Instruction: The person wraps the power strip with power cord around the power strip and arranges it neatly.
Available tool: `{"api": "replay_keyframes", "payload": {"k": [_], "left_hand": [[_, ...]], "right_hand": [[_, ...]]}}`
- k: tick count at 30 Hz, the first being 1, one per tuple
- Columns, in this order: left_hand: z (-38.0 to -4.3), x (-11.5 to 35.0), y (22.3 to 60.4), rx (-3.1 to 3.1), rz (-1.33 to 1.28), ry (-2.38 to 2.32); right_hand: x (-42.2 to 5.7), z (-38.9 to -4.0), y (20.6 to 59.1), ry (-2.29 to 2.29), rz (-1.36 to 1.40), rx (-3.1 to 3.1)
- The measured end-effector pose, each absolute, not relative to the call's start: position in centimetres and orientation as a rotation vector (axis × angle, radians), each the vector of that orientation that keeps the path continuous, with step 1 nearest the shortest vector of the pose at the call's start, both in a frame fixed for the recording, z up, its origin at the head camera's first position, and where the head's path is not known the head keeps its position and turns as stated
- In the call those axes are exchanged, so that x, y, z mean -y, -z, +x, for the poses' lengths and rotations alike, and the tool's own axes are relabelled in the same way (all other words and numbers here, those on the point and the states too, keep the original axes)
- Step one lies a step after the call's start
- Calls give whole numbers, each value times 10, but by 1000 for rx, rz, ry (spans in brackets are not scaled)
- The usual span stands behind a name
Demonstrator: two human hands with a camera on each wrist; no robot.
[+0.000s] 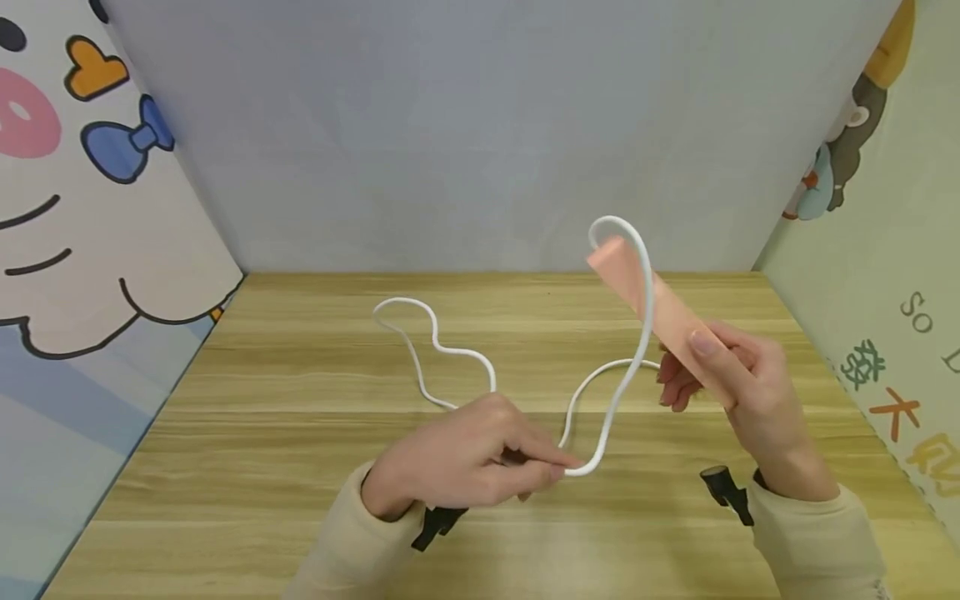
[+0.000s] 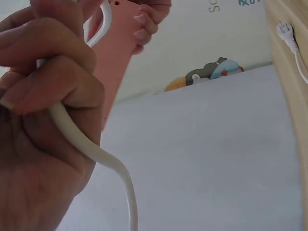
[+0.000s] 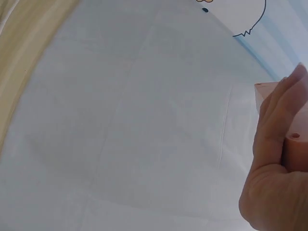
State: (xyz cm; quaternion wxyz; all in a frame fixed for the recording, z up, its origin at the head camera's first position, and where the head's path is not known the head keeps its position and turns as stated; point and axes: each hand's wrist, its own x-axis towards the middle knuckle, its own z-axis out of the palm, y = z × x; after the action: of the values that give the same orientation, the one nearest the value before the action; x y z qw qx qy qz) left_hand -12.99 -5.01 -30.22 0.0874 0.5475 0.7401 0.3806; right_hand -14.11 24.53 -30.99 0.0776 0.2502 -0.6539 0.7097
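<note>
A long, flat pink power strip [image 1: 678, 321] is held up at a slant over the table by my right hand [image 1: 765, 400], the thumb lying along its upper face. From its far end the white cord [image 1: 637, 358] arcs up and back down to my left hand [image 1: 476, 458], which pinches it between thumb and fingertips. In the left wrist view, the cord [image 2: 86, 142] also passes under the curled fingers and hangs out below. The right wrist view shows only part of the strip [image 3: 297, 156], largely covered by the hand.
More cord lies in a loose loop [image 1: 435, 333] on the wooden table [image 1: 262, 467], left of centre. In the left wrist view a white plug [image 2: 286, 32] with its cord is on the wood. A pale wall [image 1: 450, 142] stands behind, with printed panels at both sides.
</note>
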Motion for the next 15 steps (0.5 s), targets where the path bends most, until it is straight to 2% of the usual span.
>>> {"api": "replay_keyframes", "payload": {"k": [10,15], "left_hand": [[-150,46,319,-2184,1301,-1069],[-155,43,324,-2261,1259,-993]], "right_hand": [[-252,-142,312,-2192,1105,1826],[-256,-142,314,-2196,1392,1794]]}}
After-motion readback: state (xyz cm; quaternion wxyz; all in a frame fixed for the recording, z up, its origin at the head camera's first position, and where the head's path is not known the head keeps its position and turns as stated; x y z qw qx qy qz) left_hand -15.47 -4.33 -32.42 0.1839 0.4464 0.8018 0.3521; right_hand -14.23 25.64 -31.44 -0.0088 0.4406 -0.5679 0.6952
